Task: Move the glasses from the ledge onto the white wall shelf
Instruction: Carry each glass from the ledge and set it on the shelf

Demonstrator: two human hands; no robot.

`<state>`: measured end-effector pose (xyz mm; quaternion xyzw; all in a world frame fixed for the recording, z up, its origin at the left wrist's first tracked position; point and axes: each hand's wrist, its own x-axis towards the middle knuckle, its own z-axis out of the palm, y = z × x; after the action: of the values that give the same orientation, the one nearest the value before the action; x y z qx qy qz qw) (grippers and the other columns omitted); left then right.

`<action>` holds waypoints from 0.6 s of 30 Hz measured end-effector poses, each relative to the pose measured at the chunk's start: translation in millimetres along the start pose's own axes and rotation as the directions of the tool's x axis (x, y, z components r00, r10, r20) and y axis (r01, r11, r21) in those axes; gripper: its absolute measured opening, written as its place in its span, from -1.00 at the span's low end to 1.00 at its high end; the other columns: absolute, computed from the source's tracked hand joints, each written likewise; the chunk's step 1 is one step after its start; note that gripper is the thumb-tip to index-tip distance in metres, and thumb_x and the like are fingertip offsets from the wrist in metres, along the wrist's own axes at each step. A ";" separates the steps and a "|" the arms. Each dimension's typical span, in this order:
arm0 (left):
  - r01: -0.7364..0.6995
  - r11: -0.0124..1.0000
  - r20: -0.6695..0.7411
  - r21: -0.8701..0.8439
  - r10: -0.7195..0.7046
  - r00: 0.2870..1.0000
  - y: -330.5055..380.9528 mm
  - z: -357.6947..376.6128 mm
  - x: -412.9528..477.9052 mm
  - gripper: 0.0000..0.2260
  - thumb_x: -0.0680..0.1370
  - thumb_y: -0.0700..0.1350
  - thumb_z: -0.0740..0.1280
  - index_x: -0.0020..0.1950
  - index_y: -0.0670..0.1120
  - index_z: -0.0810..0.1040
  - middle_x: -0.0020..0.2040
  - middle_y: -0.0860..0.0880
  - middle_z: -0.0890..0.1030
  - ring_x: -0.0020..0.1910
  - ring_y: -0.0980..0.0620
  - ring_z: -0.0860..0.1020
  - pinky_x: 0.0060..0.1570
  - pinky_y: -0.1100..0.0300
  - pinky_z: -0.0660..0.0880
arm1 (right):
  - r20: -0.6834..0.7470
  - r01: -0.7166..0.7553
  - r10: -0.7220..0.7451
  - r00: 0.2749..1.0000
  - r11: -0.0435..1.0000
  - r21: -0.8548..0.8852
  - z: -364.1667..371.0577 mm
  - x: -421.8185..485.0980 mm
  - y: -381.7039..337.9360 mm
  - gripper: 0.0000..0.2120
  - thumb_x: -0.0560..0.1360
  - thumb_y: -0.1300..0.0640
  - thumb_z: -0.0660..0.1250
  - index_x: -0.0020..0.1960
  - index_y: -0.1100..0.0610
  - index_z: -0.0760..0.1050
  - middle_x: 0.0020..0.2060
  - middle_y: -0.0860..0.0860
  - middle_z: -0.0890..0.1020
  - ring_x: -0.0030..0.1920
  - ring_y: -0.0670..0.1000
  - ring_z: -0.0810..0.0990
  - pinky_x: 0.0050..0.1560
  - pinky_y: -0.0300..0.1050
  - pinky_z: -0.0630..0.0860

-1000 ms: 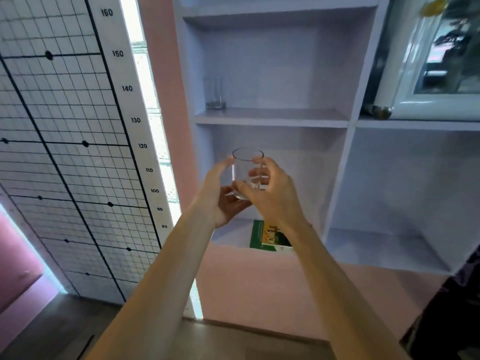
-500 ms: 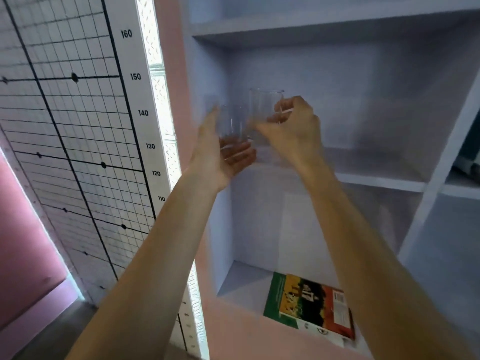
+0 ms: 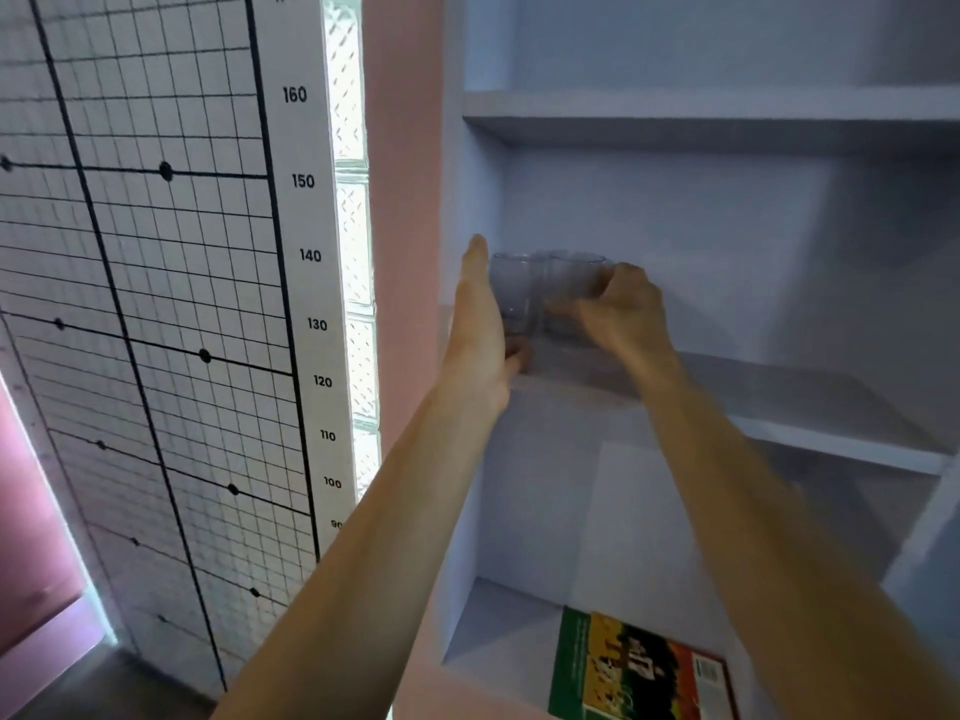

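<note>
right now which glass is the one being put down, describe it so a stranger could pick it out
Find the white wall shelf beside the pink wall, and look at the far left end of its middle board. Two clear glasses stand side by side there. It is the right-hand glass, with the right hand wrapped round it; the other glass sits by the side panel, behind the flat left hand.

The base of the left glass [image 3: 511, 293] is hidden behind the left hand [image 3: 480, 330]. The right glass [image 3: 571, 291] is blurred and partly covered by the right hand [image 3: 621, 314]. Below the glasses, the book [image 3: 639, 667] is cut off by the bottom edge.
</note>
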<state>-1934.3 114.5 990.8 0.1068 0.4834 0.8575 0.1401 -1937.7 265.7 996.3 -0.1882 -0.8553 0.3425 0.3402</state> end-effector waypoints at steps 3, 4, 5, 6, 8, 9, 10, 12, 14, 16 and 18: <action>0.010 1.000 0.023 0.008 -0.010 1.000 4.6 -3.0 0.7 -0.47 0.58 0.35 0.17 0.04 -0.08 0.62 -0.55 0.07 0.60 -0.66 0.17 0.50 -0.29 0.18 0.47 | -0.028 -0.012 0.012 1.000 1.000 -0.004 3.7 -0.8 -4.5 -0.45 0.35 -0.12 0.62 0.19 0.19 0.66 0.14 0.15 0.73 0.18 0.18 0.69 0.20 0.06 0.63; 0.010 1.000 0.031 0.006 -0.010 0.999 5.0 -4.2 1.1 -0.48 0.58 0.35 0.17 0.04 -0.08 0.62 -0.55 0.08 0.61 -0.64 0.17 0.51 -0.25 0.17 0.49 | -0.034 -0.018 0.017 0.999 1.000 -0.005 4.6 -1.1 -5.4 -0.46 0.35 -0.13 0.63 0.18 0.19 0.66 0.12 0.15 0.73 0.17 0.18 0.70 0.19 0.06 0.63; 0.009 1.000 0.037 0.007 -0.009 0.999 5.2 -5.8 0.7 -0.49 0.59 0.35 0.16 0.00 -0.07 0.62 -0.55 0.09 0.61 -0.63 0.18 0.53 -0.27 0.19 0.50 | -0.037 -0.027 0.026 0.999 1.000 -0.007 5.5 -1.7 -6.0 -0.46 0.34 -0.13 0.63 0.16 0.20 0.66 0.10 0.16 0.74 0.15 0.18 0.70 0.17 0.05 0.63; 0.007 1.000 0.044 0.014 -0.008 0.999 5.4 -7.3 0.0 -0.50 0.59 0.35 0.15 -0.04 -0.05 0.62 -0.55 0.09 0.61 -0.63 0.18 0.53 -0.33 0.25 0.50 | -0.041 -0.036 0.035 0.999 0.999 -0.010 6.3 -2.2 -6.6 -0.47 0.34 -0.13 0.63 0.14 0.20 0.67 0.08 0.16 0.74 0.13 0.18 0.70 0.14 0.04 0.64; 0.011 1.000 0.061 0.018 -0.012 0.998 5.9 -9.1 -1.5 -0.49 0.60 0.35 0.14 -0.10 -0.05 0.62 -0.57 0.09 0.58 -0.67 0.17 0.49 -0.51 0.37 0.45 | -0.050 -0.049 0.048 0.998 0.999 -0.024 7.9 -3.7 -7.0 -0.52 0.33 -0.13 0.64 0.05 0.20 0.66 0.02 0.15 0.74 0.11 0.19 0.71 0.10 0.03 0.64; 0.020 1.000 0.067 0.008 -0.021 0.998 6.5 -9.5 -1.9 -0.48 0.60 0.35 0.14 -0.11 -0.05 0.62 -0.57 0.08 0.57 -0.68 0.17 0.47 -0.55 0.39 0.41 | -0.052 -0.054 0.052 0.997 0.998 -0.032 8.6 -4.7 -7.1 -0.56 0.33 -0.12 0.64 -0.02 0.18 0.64 -0.02 0.14 0.73 0.09 0.20 0.71 0.09 0.03 0.64; 0.032 0.999 0.068 -0.001 -0.032 0.997 7.4 -9.9 -1.9 -0.48 0.59 0.36 0.14 -0.10 -0.06 0.62 -0.58 0.08 0.57 -0.69 0.16 0.46 -0.56 0.37 0.41 | -0.055 -0.058 0.056 0.997 0.998 -0.038 9.2 -5.9 -7.3 -0.61 0.32 -0.11 0.64 -0.08 0.15 0.62 -0.05 0.13 0.73 0.08 0.20 0.72 0.06 0.02 0.64; 0.050 0.999 0.064 -0.001 -0.050 0.997 8.8 -11.0 -0.8 -0.47 0.58 0.38 0.15 -0.08 -0.06 0.61 -0.57 0.08 0.59 -0.67 0.15 0.49 -0.54 0.34 0.44 | -0.068 -0.065 0.062 0.996 0.997 -0.044 10.8 -7.9 -7.9 -0.64 0.31 -0.09 0.65 -0.08 0.11 0.63 -0.05 0.13 0.75 0.05 0.17 0.73 -0.01 -0.04 0.62; 0.049 0.999 0.071 0.008 -0.049 0.996 8.3 -12.1 1.5 -0.48 0.58 0.37 0.14 -0.11 -0.05 0.59 -0.57 0.09 0.60 -0.64 0.16 0.54 -0.55 0.33 0.46 | -0.093 -0.068 0.063 0.994 0.996 -0.049 12.4 -9.7 -9.0 -0.62 0.30 -0.09 0.65 -0.03 0.10 0.65 -0.07 0.09 0.74 0.03 0.12 0.73 -0.11 -0.12 0.54; 0.030 1.000 0.089 0.005 -0.030 0.996 6.6 -13.3 3.9 -0.49 0.61 0.34 0.14 -0.19 -0.05 0.58 -0.58 0.08 0.60 -0.61 0.17 0.57 -0.59 0.32 0.49 | -0.121 -0.065 0.059 0.991 0.997 -0.050 14.3 -10.7 -9.5 -0.60 0.30 -0.09 0.65 -0.01 0.11 0.64 -0.08 0.05 0.73 0.03 0.10 0.72 -0.12 -0.15 0.51; 0.017 1.000 0.104 -0.002 -0.017 0.994 4.4 -15.6 5.3 -0.49 0.62 0.32 0.14 -0.21 -0.05 0.58 -0.56 0.08 0.61 -0.57 0.17 0.60 -0.52 0.32 0.55 | -0.129 -0.065 0.059 0.990 0.997 -0.044 15.4 -13.5 -9.4 -0.46 0.30 -0.12 0.64 0.15 0.14 0.62 0.04 0.06 0.73 0.10 0.10 0.70 -0.03 -0.13 0.56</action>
<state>-1944.9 101.7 986.9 0.1471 0.4749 0.8503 0.1727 -1940.1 244.6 988.6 -0.2445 -0.8334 0.3197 0.3788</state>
